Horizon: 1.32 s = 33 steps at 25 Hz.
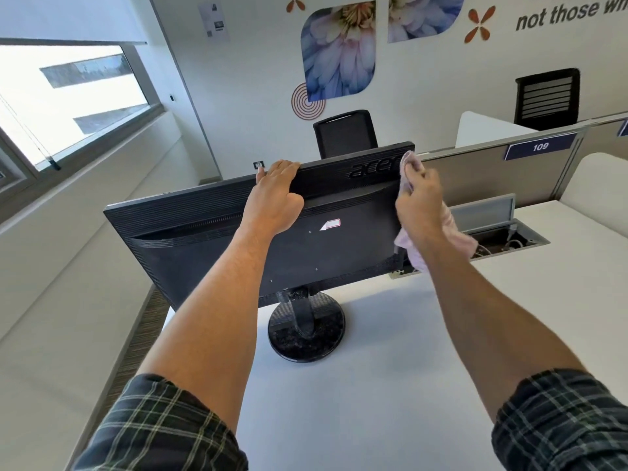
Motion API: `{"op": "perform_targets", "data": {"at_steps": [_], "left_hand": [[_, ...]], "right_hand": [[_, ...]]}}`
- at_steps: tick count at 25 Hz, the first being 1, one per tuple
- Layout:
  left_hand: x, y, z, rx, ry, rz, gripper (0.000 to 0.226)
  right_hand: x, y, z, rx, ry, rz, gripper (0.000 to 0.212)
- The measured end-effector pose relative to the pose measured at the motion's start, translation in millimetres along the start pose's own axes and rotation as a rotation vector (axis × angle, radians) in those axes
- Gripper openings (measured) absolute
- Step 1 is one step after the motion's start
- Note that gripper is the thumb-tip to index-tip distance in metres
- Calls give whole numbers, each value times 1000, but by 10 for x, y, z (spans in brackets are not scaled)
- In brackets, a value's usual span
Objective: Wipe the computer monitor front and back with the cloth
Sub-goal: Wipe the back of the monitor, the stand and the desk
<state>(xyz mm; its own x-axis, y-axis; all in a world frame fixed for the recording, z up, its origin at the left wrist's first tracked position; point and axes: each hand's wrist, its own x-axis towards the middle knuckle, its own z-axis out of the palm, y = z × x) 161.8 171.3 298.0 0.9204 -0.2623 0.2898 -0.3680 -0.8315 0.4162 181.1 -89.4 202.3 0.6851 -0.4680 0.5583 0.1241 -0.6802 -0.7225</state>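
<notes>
Currently my left hand [277, 195] grips the monitor [217, 243] top edge on the counter [390, 385] while my right hand [419, 205] clutches the cloth [453, 232] at its right edge; excess wiping force could tip or swivel it on its stand [306, 329].

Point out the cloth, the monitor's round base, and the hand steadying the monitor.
cloth [452, 232]: head view, on the pink fold hanging below the right hand.
round base [306, 338]: head view, on its speckled top.
left hand [277, 195]: head view, on its back.
</notes>
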Motion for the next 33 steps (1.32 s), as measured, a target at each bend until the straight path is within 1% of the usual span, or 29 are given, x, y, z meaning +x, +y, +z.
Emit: {"op": "perform_targets", "data": {"at_steps": [2,4,7,8,9,10,12,13,14,15,17,19,20,21,22,23,24,25,26,27,28,29,31,32,33], "left_hand": [[10,12,23,23,6,8,72],[29,-13,24,28,8,1,73],[52,-61,10,27,1,-3,74],[48,-62,12,27,1,1,73],[38,-53,10,27,4,6,73],[35,-44,12,23,9,9,72],[33,-33,16,22,14,14,72],[36,-37,20,24,16,17,72],[41,-45,22,25,17,19,73],[46,-58,21,28,15,19,73],[52,-88,21,38,14,18,76],[59,-106,24,37,16,24,76],[57,-105,33,35,17,24,76],[54,-91,38,34,20,24,75],[51,-76,45,33,23,24,75],[48,-60,46,31,24,22,74],[53,-53,45,27,25,21,73],[62,-61,45,22,26,22,73],[67,-68,45,19,27,23,74],[77,-83,45,14,25,23,74],[83,-97,43,9,21,19,75],[87,-108,41,4,20,15,75],[80,-113,35,-4,21,20,74],[68,-112,34,-6,19,22,74],[55,-103,31,-11,17,25,73]], "right_hand": [[-248,2,194,114,49,-49,54],[-465,-91,326,104,39,-234,60],[-671,-194,446,-114,3,-706,60],[-671,-167,440,-213,4,-802,60],[-647,-99,427,-302,13,-844,60],[-626,-21,407,-355,40,-834,59],[-697,115,380,-366,121,-704,58],[-772,169,403,-351,130,-649,58],[-862,214,446,-349,93,-637,58],[-947,267,491,-385,24,-678,58],[-984,356,509,-543,-96,-846,60],[-793,395,416,-621,-102,-967,62],[-705,405,380,-625,-94,-977,64],[-621,415,345,-598,-113,-922,70],[-559,420,322,-530,-145,-815,80],[-552,424,333,-426,-175,-688,90],[-605,405,372,-310,-168,-573,93],[-716,393,454,-220,-141,-486,91],[-867,384,554,-183,-119,-431,85],[-1037,377,645,-193,-139,-422,80],[-1208,390,727,-241,-194,-467,75],[-1319,405,757,-309,-244,-557,71],[-1226,401,690,-383,-261,-722,66],[-1100,347,626,-376,-254,-735,65],[-979,271,554,-316,-234,-701,65]]}}
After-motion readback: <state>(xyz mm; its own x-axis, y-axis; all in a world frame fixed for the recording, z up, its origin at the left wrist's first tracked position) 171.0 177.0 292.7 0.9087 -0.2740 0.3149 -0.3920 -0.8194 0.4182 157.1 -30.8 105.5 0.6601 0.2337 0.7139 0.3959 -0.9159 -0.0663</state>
